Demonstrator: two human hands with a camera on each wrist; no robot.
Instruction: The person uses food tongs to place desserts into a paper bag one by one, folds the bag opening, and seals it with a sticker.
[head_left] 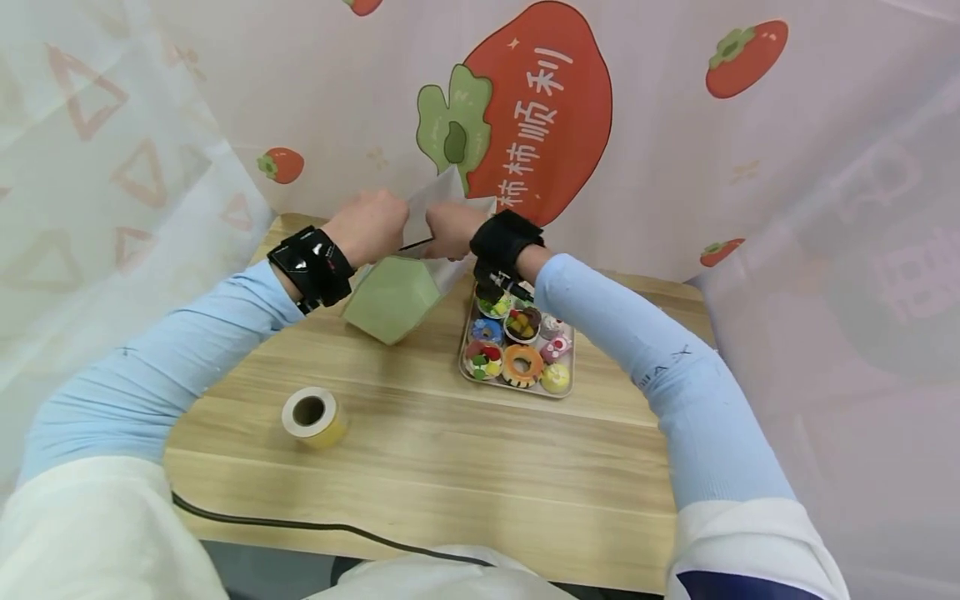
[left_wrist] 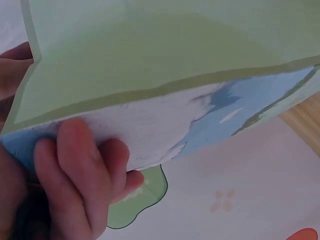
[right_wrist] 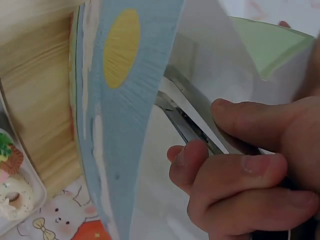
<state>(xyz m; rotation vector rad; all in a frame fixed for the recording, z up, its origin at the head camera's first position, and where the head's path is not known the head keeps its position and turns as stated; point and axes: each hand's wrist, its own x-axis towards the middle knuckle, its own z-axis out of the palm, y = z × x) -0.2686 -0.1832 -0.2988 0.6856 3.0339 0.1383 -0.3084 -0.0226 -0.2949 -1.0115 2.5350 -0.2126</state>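
Nearest the head camera, the person's light blue sleeves [head_left: 622, 321] reach forward, one from each side. Between the two hands, at the far part of the table [head_left: 450, 467], a paper bag [head_left: 392, 300] is held tilted, a pale green face toward the person; its outside is printed with blue sky, white patches and a yellow sun. The left hand [head_left: 372, 225] grips the bag near its upper edge, its fingers curled and bunched together against the printed side; whether its thumb presses the other side I cannot tell. The right hand [head_left: 456, 227] pinches a dark metal tool [right_wrist: 192, 125], which looks like a stapler, between thumb and curled fingers. The tool's tip is at the bag's edge; whether paper lies between its two arms I cannot tell.

Black straps [head_left: 313, 265] circle both wrists. Just right of the bag, a tray [head_left: 517, 389] holds toy-like cakes, cups of fruit and an orange ring [head_left: 510, 360]. Nearer the person, to the left, stands a roll of yellow tape [head_left: 327, 432]. A black cable [head_left: 300, 523] crosses the table's near edge. Behind hangs a pale cloth [head_left: 645, 167] printed with red fruit.
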